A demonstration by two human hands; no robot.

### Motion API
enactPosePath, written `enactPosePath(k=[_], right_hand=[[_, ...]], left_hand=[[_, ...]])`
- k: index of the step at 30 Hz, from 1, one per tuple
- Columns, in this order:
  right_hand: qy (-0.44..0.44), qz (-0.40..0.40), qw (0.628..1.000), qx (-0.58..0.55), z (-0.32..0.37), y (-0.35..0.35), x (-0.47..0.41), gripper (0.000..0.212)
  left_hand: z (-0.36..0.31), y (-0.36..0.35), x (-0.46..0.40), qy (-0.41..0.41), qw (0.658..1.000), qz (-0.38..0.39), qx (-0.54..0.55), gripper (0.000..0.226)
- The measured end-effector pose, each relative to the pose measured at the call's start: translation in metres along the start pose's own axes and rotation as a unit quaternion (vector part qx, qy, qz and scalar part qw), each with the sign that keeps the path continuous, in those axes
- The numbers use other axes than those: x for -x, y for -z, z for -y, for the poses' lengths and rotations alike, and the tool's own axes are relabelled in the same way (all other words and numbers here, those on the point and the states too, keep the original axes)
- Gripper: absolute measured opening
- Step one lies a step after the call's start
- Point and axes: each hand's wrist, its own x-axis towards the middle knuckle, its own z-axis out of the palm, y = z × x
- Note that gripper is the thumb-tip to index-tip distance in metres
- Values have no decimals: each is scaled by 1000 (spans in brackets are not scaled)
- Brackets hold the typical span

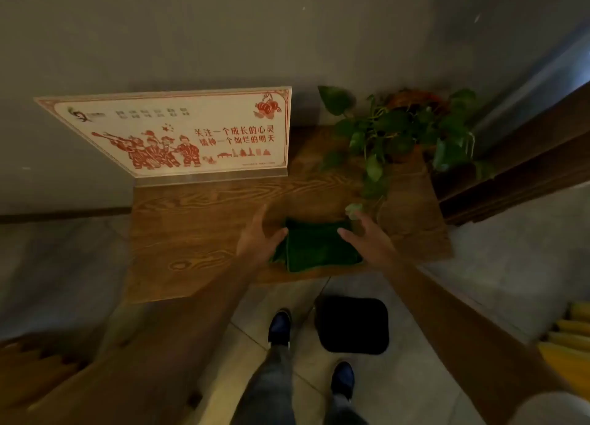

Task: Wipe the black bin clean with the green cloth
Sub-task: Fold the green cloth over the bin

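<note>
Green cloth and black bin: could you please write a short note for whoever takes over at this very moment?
Left hand: open, at the cloth's left edge.
Right hand: open, at its right edge.
Green cloth: folded on the wooden table, near the front edge, not lifted.
Black bin: on the floor below the table, by the feet.
Done: nothing wiped.
Left: pick up cloth, wipe bin.

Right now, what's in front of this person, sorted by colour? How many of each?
Green: 2, the folded cloth and the leafy plant
Black: 1, the bin on the floor
Red and white: 1, the sign
Brown: 1, the wooden table
Total: 5
</note>
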Motion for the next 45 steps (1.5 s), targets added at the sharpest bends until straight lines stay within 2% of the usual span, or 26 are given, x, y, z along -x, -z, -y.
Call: enactPosePath(k=[5, 8, 11, 13, 18, 23, 26, 30, 34, 39, 42, 45], right_hand=[[-36, 17, 999, 31, -12, -26, 0, 90], [-43, 15, 999, 29, -17, -36, 0, 93], [-69, 20, 997, 5, -22, -47, -4, 94], [-81, -14, 996, -34, -18, -55, -1, 87], [-144, -63, 984, -79, -10, -69, 3, 71], [-152, -52, 985, -69, -5, -60, 12, 64], [-127, -23, 990, -56, -10, -49, 26, 51], [-93, 7, 978, -188, -17, -36, 62, 42], [-92, 23, 939, -331, -26, -25, 101, 33], [-36, -19, 921, -386, -58, 2, 167, 18], [-24, -11, 912, -408, -79, 8, 200, 13], [-37, 12, 886, -461, -104, 8, 222, 14]], left_hand=[[-4, -23, 4, -11, 998, 66, -8, 96], [-6, -39, 8, -1, 997, 75, 1, 101], [-3, -53, 12, 15, 996, 83, -39, 93], [-4, -59, 16, 14, 996, 76, -42, 85], [-2, -59, 33, 29, 994, 99, 24, 86], [-21, -25, 49, 66, 983, 100, 137, 78], [-34, 3, 70, 62, 975, 127, 170, 73], [-58, 23, 113, 54, 954, 140, 258, 67], [-80, 27, 151, 42, 919, 130, 371, 61], [-122, -1, 220, 10, 897, 101, 430, 59], [-141, -26, 258, -2, 887, 104, 450, 60], [-161, -49, 294, -6, 881, 101, 461, 60]])
